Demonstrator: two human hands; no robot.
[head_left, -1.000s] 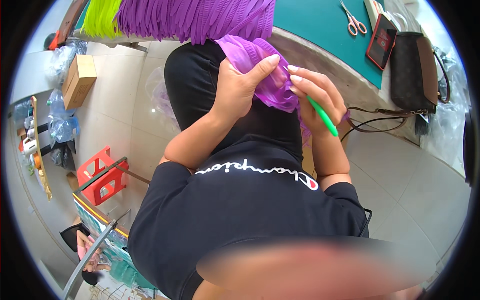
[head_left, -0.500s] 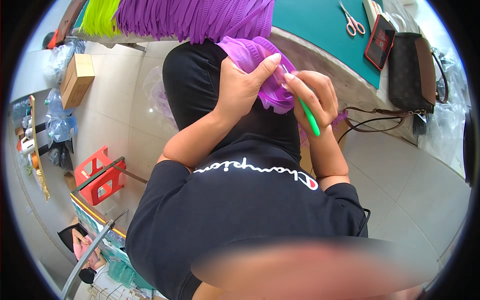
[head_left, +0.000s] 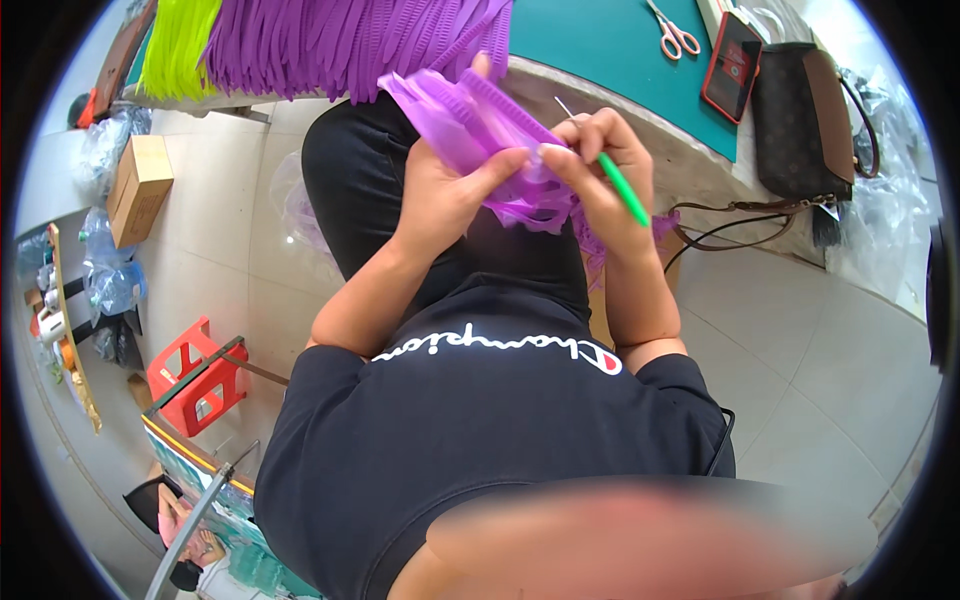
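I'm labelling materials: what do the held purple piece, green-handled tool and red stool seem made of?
Purple piece: probably soft rubber or silicone, satin; it looks translucent and folds limply.
Green-handled tool: likely smooth plastic handle, evenly coloured; its thin, pale tip could be metal.
Red stool: probably moulded plastic, fairly smooth, judging by its uniform colour and cut-out panels.

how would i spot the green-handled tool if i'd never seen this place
Find the black shirt, lower middle, then look above it to the right hand. The green-handled tool sits in that hand, its thin tip pointing up and left. Its slim green handle sets it apart from the purple piece beside it.
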